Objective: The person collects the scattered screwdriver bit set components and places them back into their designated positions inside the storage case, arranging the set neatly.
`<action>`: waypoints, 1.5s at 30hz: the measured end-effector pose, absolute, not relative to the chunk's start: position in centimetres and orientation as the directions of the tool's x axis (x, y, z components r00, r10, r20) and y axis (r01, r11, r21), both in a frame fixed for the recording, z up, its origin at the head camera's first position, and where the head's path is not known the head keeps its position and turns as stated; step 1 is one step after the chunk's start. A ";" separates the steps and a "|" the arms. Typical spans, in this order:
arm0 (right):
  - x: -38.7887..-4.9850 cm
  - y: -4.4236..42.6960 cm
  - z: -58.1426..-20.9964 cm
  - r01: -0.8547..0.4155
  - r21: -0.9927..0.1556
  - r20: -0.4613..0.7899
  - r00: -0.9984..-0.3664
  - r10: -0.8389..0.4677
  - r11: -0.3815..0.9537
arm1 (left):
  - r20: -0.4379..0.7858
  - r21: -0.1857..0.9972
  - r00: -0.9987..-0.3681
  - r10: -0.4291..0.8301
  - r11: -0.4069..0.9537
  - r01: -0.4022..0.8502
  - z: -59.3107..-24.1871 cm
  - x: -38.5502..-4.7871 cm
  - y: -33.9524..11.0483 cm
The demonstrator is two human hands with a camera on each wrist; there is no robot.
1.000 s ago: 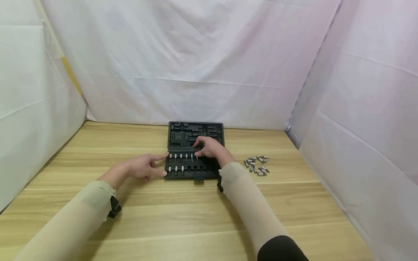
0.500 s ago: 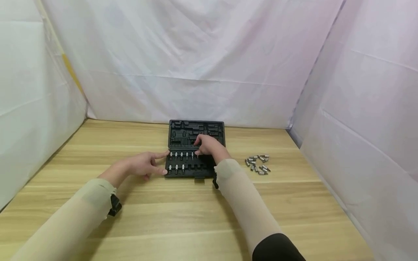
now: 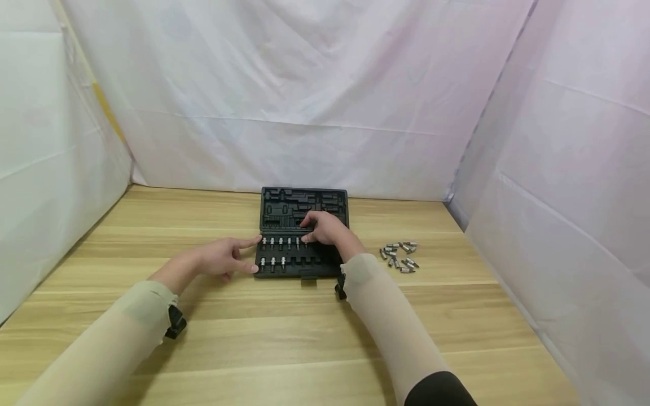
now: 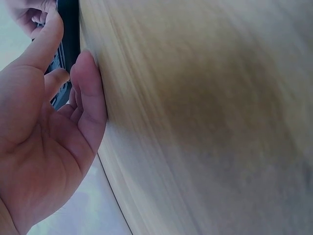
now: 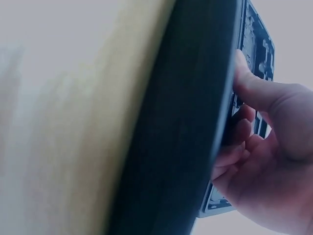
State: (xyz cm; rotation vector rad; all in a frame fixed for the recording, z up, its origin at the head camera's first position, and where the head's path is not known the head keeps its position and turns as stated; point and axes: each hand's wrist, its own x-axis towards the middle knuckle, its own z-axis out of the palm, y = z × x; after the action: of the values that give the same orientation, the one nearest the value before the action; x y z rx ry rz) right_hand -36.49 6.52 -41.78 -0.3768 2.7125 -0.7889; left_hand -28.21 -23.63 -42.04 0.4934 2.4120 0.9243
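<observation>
An open black bit socket case [image 3: 299, 272] lies on the table, its lid [image 3: 274, 198] tilted back. Silver bit sockets [image 3: 273, 263] sit upright in two rows in its base. My left hand [image 3: 218, 259] touches the case's left edge with spread index finger and thumb; the left wrist view shows this hand [image 4: 44, 132] from the palm side. Over the upper row, my right hand [image 3: 330, 230] puts its thumb on a bit socket [image 3: 306, 245] that it partly hides. Its index finger is bent and apart from the thumb. In the right wrist view the hand [image 5: 274, 132] reaches over the case edge.
Several loose bit sockets [image 3: 398, 256] lie in a pile right of the case on the wooden table [image 3: 254, 349]. White sheeting [image 3: 284, 113] encloses the back and sides. Slots on the right of the case are partly behind my right hand and sleeve.
Both hands stay at the case in nearly the same pose. The view shifts slightly; the bit sockets in the case and the loose pile show no visible change.
</observation>
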 end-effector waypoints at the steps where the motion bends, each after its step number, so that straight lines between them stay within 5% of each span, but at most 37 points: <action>1: -36.4 6.5 -41.8 -0.169 -0.562 -0.197 -0.923 -0.330 0.810 | -0.325 0.696 -0.807 0.493 0.703 0.149 -42.1 -28.2 -23.7; 18: -36.0 10.1 -41.7 -0.279 -0.656 -0.106 -0.886 -0.452 0.701 | -0.315 0.714 -0.811 0.494 0.686 0.141 -42.7 -28.2 -23.9; 45: -35.3 25.5 -40.3 -0.133 -0.713 -0.117 -0.945 -0.304 0.689 | -0.302 0.701 -0.818 0.489 0.696 0.157 -42.7 -28.4 -23.8</action>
State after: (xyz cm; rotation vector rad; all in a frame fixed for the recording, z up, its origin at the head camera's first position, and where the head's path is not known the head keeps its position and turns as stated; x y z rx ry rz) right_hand -35.28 25.48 -40.25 -0.3516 2.6738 -1.1024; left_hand -28.36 -23.82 -42.68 0.4978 2.4319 0.9438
